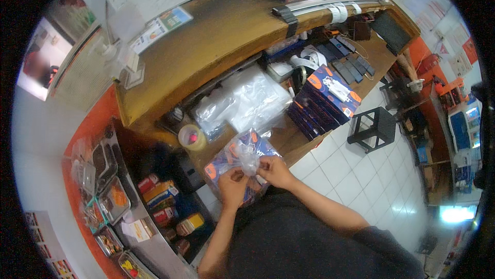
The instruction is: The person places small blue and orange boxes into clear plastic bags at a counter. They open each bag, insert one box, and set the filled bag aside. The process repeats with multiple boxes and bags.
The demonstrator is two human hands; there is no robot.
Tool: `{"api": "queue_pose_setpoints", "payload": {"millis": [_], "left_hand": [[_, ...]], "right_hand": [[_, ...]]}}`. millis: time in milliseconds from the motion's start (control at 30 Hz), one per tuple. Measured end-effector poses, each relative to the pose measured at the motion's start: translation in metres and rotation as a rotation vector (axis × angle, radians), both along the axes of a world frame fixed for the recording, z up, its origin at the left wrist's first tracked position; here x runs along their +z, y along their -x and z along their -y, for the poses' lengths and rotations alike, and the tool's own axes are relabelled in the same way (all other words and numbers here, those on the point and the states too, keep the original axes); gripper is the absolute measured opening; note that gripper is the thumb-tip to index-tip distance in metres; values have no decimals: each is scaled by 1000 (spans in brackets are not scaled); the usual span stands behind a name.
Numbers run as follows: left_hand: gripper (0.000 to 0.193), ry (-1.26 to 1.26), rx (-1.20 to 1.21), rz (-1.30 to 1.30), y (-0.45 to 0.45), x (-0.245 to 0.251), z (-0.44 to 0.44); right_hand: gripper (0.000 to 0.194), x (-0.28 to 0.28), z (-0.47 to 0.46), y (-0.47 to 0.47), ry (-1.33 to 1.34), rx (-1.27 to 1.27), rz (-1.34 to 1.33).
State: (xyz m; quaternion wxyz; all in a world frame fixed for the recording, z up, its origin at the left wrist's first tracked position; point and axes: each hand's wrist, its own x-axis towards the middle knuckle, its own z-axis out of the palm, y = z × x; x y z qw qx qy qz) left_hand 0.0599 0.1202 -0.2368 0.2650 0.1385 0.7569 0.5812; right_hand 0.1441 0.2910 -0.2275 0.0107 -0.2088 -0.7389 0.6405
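A dark blue box with orange print (217, 167) lies at the counter's near edge, close to my body, inside a clear plastic bag (248, 158). The top of the bag is bunched into a knot-like gather over the box. My left hand (233, 187) pinches the plastic on the left side of that gather. On the other side, my right hand (275, 171) grips the plastic between thumb and fingers. Whether the gather is tied I cannot tell. Beyond the box lies a pile of flat clear plastic bags (247, 95). A stack of similar blue boxes (325, 97) stands to the right.
A roll of tape (192, 138) sits left of the bags. Several phones (352, 68) lie farther right on the lower wooden surface (309, 151), under a raised counter (201, 43). A black stool (373, 128) stands on the tiled floor. Trays of food (116, 197) line the left shelf.
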Motion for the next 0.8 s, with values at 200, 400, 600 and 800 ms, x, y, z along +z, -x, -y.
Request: {"api": "queue_pose_setpoints", "payload": {"millis": [200, 400, 600, 800], "left_hand": [[24, -44, 189, 53, 14, -10, -13], [19, -123, 127, 235, 12, -14, -12], [16, -133, 201, 179, 14, -9, -15], [16, -98, 178, 221, 14, -8, -12]], "right_hand": [[14, 36, 17, -11, -9, 134, -181], [25, 36, 0, -2, -333, 117, -11], [17, 28, 0, 31, -594, 172, -27], [17, 30, -2, 30, -608, 268, 82]]}}
